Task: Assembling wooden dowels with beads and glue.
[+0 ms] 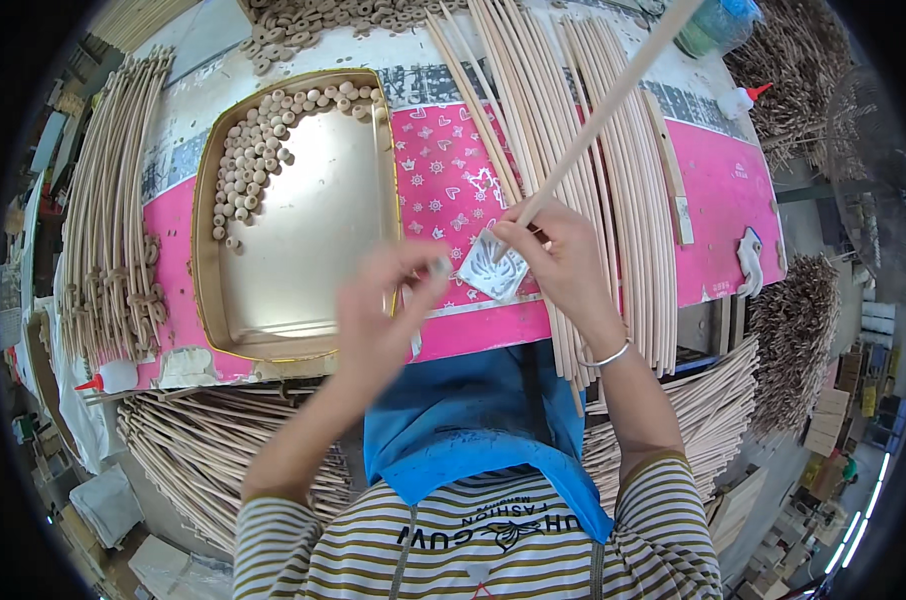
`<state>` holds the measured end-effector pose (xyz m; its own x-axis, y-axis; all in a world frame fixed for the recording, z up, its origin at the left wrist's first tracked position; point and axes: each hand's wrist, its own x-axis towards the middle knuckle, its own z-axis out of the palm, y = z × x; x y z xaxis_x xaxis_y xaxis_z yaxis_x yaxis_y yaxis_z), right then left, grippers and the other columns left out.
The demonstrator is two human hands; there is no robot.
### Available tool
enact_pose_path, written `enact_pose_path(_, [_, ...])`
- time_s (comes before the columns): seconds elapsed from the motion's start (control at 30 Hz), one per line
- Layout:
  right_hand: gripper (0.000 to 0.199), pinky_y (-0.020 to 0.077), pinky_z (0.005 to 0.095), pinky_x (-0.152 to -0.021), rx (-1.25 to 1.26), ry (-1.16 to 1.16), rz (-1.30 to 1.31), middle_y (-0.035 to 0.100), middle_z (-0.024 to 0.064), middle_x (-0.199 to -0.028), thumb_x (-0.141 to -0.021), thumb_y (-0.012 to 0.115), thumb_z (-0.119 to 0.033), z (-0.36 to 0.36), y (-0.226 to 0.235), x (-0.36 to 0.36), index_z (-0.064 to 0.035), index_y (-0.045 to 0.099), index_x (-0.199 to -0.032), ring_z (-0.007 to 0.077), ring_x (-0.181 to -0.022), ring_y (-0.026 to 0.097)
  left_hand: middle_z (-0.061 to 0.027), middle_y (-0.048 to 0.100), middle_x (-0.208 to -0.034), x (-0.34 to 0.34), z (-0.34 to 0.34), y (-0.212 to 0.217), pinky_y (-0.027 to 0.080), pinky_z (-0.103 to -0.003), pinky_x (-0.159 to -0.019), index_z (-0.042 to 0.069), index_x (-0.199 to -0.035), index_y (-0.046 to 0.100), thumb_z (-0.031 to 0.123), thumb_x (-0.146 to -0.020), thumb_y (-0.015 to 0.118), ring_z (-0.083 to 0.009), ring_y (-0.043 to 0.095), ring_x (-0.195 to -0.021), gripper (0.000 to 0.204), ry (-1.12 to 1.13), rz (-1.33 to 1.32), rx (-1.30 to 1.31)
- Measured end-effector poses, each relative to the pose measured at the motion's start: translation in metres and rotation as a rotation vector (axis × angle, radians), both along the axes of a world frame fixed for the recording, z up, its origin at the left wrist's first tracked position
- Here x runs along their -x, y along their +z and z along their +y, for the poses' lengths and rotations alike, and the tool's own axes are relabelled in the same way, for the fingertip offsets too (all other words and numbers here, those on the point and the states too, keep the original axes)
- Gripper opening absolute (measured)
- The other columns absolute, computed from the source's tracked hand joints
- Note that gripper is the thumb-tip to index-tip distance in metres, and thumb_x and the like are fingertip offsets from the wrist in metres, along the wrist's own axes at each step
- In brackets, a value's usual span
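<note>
My right hand (pixel 571 262) is closed round a long pale wooden stick (pixel 605 108), which slants up and away to the right. The stick's lower end comes down at a small white square dish (pixel 485 280) with a raised or smeared pattern on it. My left hand (pixel 373 305) is blurred by motion between that dish and a gold metal tray (pixel 303 270). Something greyish shows at its fingertip, too smeared to name. Small round wooden beads (pixel 248 165) with holes lie along the tray's left and far sides.
Bundles of straight sticks (pixel 638 230) lie right of the dish. Sticks with rings (pixel 113 230) lie at the left edge. Wooden rings (pixel 323 22) are heaped at the back. Red-tipped white bottles (pixel 741 100) and a white-and-blue object (pixel 750 260) sit near the edges.
</note>
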<state>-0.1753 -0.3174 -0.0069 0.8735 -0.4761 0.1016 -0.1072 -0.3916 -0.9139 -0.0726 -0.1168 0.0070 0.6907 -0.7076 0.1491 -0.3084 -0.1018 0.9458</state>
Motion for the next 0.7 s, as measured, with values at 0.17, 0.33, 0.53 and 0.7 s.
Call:
enact_pose_path(0.17, [0.019, 0.0513, 0.0301, -0.062, 0.138, -0.030, -0.035, 0.064, 0.0109, -0.081, -0.093, 0.069, -0.014, 0.002, -0.012, -0.012, 0.0046, 0.067, -0.095, 0.0181, -0.069, 0.068, -0.0095, 0.066, -0.102, 0.064, 0.006, -0.047, 0.053, -0.028, -0.082, 0.000, -0.111, 0.068, 0.002, -0.091, 0.066, -0.0165, 0.065, -0.093, 0.020, -0.056, 0.253, -0.032])
enact_pose_path(0.33, [0.017, 0.0509, 0.0276, -0.064, -0.060, -0.033, -0.040, 0.066, 0.0091, -0.083, -0.095, 0.068, -0.012, 0.002, -0.029, -0.015, 0.0048, 0.068, -0.097, 0.0146, -0.072, 0.067, -0.0124, 0.065, -0.102, 0.063, -0.003, -0.071, 0.052, -0.033, -0.083, 0.000, -0.114, 0.065, 0.001, -0.092, 0.063, -0.0228, 0.066, -0.092, 0.022, 0.049, 0.110, -0.002])
enact_pose_path(0.53, [0.018, 0.0490, 0.0294, -0.062, 0.092, 0.097, 0.084, 0.064, 0.0087, -0.082, -0.094, 0.068, -0.013, 0.001, -0.030, -0.014, 0.0048, 0.069, -0.095, 0.0144, -0.072, 0.064, -0.0133, 0.063, -0.102, 0.062, -0.010, -0.082, 0.052, -0.032, -0.081, -0.001, -0.117, 0.062, 0.001, -0.095, 0.059, -0.0221, 0.064, -0.088, 0.023, 0.118, 0.170, -0.024])
enact_pose_path(0.7, [0.021, 0.0493, 0.0283, -0.062, 0.144, 0.164, 0.139, 0.064, 0.0071, -0.083, -0.095, 0.068, -0.015, -0.005, -0.026, -0.006, 0.0050, 0.068, -0.096, 0.0128, -0.072, 0.063, -0.0120, 0.063, -0.103, 0.061, -0.012, -0.082, 0.052, -0.032, -0.081, -0.001, -0.120, 0.062, 0.002, -0.096, 0.059, -0.0192, 0.064, -0.089, 0.024, 0.131, 0.230, -0.046])
